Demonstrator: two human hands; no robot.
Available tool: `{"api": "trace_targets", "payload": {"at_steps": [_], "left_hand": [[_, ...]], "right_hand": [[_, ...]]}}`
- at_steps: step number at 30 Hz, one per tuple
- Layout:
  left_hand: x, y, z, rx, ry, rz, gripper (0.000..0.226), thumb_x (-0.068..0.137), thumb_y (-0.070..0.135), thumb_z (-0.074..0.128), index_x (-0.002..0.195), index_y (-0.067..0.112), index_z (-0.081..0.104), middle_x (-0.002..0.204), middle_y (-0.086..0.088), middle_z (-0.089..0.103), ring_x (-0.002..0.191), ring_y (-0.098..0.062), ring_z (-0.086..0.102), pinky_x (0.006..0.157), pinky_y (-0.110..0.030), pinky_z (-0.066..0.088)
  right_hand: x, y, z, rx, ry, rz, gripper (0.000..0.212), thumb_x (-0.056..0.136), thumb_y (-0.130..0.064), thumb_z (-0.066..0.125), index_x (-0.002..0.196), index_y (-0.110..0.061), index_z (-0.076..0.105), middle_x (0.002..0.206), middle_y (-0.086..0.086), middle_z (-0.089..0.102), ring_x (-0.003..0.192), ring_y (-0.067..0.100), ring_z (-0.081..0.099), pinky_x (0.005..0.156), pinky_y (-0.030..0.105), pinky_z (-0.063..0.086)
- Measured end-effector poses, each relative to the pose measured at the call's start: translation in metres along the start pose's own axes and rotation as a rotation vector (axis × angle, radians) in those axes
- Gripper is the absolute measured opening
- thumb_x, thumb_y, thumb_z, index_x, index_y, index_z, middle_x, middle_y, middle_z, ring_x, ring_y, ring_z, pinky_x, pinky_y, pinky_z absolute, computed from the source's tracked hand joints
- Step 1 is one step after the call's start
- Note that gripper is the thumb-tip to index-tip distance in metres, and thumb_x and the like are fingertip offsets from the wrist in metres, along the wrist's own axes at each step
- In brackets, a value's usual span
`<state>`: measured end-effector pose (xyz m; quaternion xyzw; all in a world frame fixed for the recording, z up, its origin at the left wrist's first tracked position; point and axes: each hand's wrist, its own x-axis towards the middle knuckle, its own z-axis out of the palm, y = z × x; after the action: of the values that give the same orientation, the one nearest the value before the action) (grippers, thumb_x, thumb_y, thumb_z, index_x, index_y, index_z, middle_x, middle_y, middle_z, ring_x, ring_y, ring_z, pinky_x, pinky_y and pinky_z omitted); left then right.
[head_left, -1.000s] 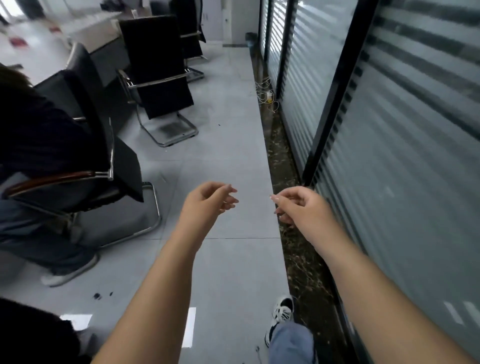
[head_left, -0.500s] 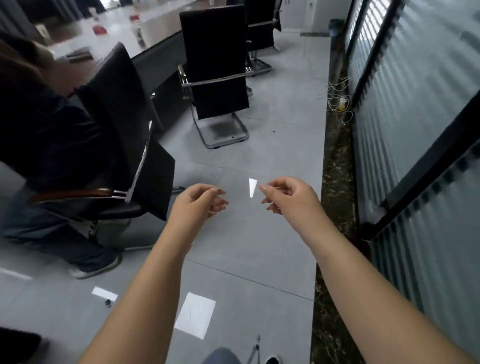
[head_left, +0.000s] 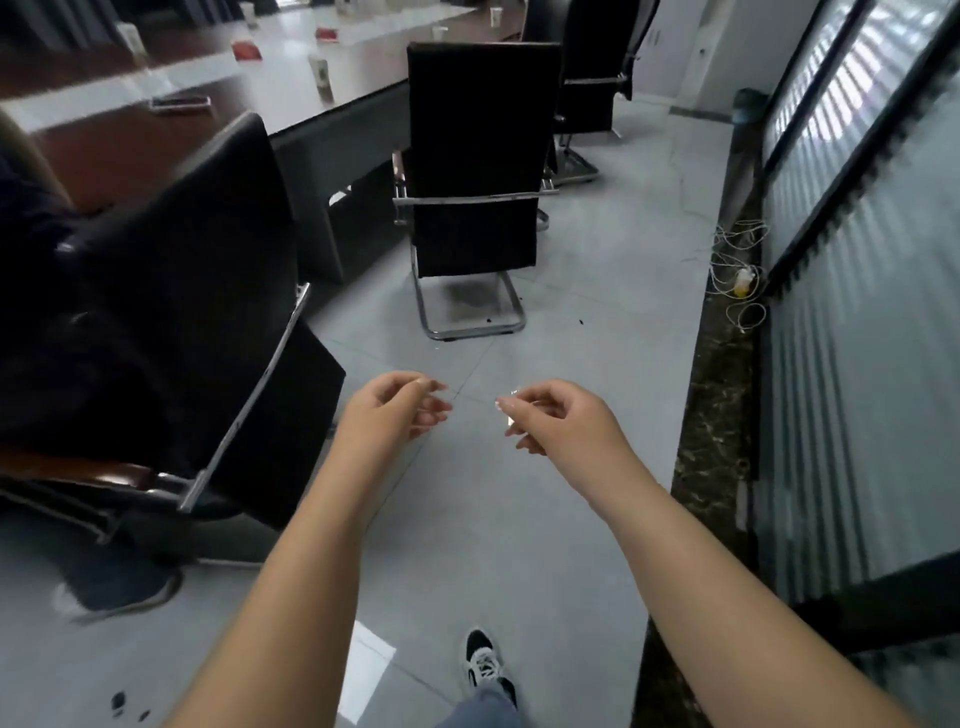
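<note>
Both my bare arms reach forward over the grey tiled floor (head_left: 571, 312). My left hand (head_left: 395, 410) hangs with its fingers loosely curled, thumb near the forefinger, and I see nothing in it. My right hand (head_left: 556, 421) is about a hand's width to the right, with its fingers curled the same way. Two small bright glints sit at its fingertips. I cannot tell whether they are something it pinches or light off the floor.
A seated person in dark clothes fills a black chair (head_left: 218, 291) at my left. Ahead stands an empty black chair (head_left: 475, 156) at a long table (head_left: 291, 78) with cups. Frosted glass wall (head_left: 857, 338) and white cables (head_left: 737, 270) run along the right. My shoe (head_left: 483, 665) is below.
The view has swung left and moved forward along the aisle, so the table and chairs are nearer. Both hands keep the same pose and spacing.
</note>
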<state>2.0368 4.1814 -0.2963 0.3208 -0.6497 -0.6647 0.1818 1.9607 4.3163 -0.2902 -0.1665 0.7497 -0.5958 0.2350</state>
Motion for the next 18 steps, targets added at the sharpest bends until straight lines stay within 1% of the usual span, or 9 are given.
{"api": "trace_targets", "payload": {"at_steps": [2,4,5,7,11,13,15,16,18], "left_hand": [[0.045,0.016,0.010,-0.021,0.018,-0.009,0.023,0.093,0.006,0.046,0.077,0.012,0.061,0.053,0.007,0.064,0.055,-0.004,0.060,0.059,-0.013,0.047],[0.081,0.034,0.018,-0.031,0.023,0.000,0.021,0.093,0.006,0.047,0.079,0.011,0.061,0.063,0.001,0.065,0.064,-0.012,0.059,0.068,-0.019,0.048],[0.101,0.042,0.021,-0.024,0.028,0.011,0.019,0.093,0.006,0.048,0.080,0.010,0.061,0.068,-0.002,0.064,0.066,-0.014,0.059,0.070,-0.021,0.049],[0.131,0.054,0.024,-0.007,0.050,0.020,0.017,0.093,0.009,0.049,0.082,0.012,0.062,0.072,-0.003,0.065,0.068,-0.013,0.060,0.071,-0.022,0.048],[0.179,0.059,0.018,-0.015,0.153,-0.006,0.020,0.092,0.010,0.049,0.080,0.015,0.064,0.072,-0.001,0.067,0.071,-0.016,0.063,0.070,-0.024,0.050],[0.200,0.063,0.010,-0.019,0.228,-0.015,0.021,0.092,0.010,0.049,0.079,0.015,0.064,0.067,0.001,0.068,0.067,-0.012,0.063,0.069,-0.023,0.051],[0.221,0.065,0.001,-0.056,0.341,-0.024,0.022,0.093,0.008,0.048,0.078,0.013,0.064,0.062,0.003,0.066,0.057,-0.005,0.062,0.063,-0.017,0.051],[0.230,0.065,-0.002,-0.077,0.404,-0.031,0.022,0.093,0.008,0.048,0.078,0.012,0.063,0.062,0.002,0.066,0.055,-0.004,0.062,0.060,-0.015,0.051],[0.243,0.067,-0.009,-0.096,0.509,-0.039,0.021,0.094,0.010,0.048,0.081,0.012,0.064,0.069,-0.001,0.066,0.062,-0.006,0.063,0.063,-0.017,0.052]], "right_hand": [[0.051,-0.015,-0.003,-0.035,-0.035,-0.014,0.018,0.084,-0.015,0.067,0.070,-0.017,0.056,0.063,0.000,0.060,0.044,-0.004,0.053,0.051,0.009,0.042],[0.089,-0.030,-0.005,-0.052,-0.062,-0.026,0.017,0.085,-0.017,0.067,0.071,-0.017,0.057,0.064,0.000,0.061,0.045,-0.004,0.053,0.053,0.010,0.044],[0.112,-0.038,-0.004,-0.052,-0.073,-0.042,0.016,0.085,-0.017,0.066,0.072,-0.017,0.057,0.065,-0.001,0.061,0.046,-0.003,0.053,0.054,0.011,0.045],[0.144,-0.050,-0.001,-0.040,-0.113,-0.071,0.013,0.086,-0.017,0.066,0.074,-0.016,0.058,0.065,-0.001,0.061,0.047,-0.003,0.054,0.053,0.010,0.045],[0.202,-0.058,0.015,-0.069,-0.218,-0.067,0.011,0.085,-0.020,0.066,0.077,-0.016,0.060,0.064,-0.002,0.061,0.055,0.006,0.056,0.057,0.014,0.046],[0.235,-0.062,0.023,-0.062,-0.270,-0.062,0.010,0.085,-0.021,0.066,0.079,-0.015,0.060,0.064,-0.002,0.061,0.056,0.008,0.055,0.059,0.016,0.046],[0.270,-0.066,0.033,-0.069,-0.352,-0.062,0.010,0.086,-0.021,0.065,0.083,-0.013,0.060,0.066,-0.002,0.061,0.057,0.008,0.054,0.059,0.016,0.046],[0.286,-0.069,0.038,-0.081,-0.401,-0.071,0.010,0.086,-0.021,0.065,0.083,-0.013,0.060,0.066,-0.001,0.061,0.057,0.008,0.054,0.059,0.017,0.046],[0.315,-0.073,0.052,-0.103,-0.502,-0.089,0.010,0.086,-0.021,0.065,0.082,-0.014,0.060,0.067,-0.001,0.062,0.058,0.008,0.055,0.060,0.017,0.046]]}}
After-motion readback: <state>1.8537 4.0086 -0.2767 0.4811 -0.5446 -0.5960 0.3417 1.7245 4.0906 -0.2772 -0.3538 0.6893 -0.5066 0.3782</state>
